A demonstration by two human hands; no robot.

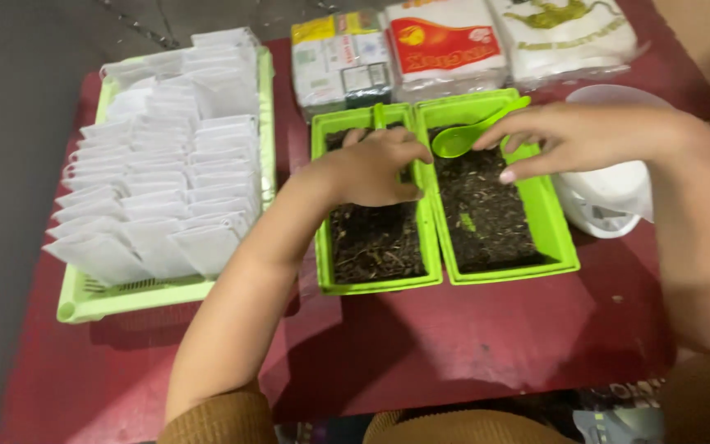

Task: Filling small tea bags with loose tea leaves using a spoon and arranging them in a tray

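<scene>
Two green trays stand side by side on a dark red table (454, 345), both holding dark loose dried leaves. My left hand (371, 168) rests curled over the left tray (375, 284), fingers down near the leaves; whether it grips anything I cannot tell. My right hand (573, 136) hovers over the right tray (564, 247) and holds the handle of a green plastic spoon (458, 141), whose bowl points toward the divide between the trays.
A large pale green basket (84, 304) at the left is filled with several rows of small white paper bags (166, 164). Three wrapped packages (454, 45) lie along the far edge. A white bowl-like container (618, 193) sits at the right.
</scene>
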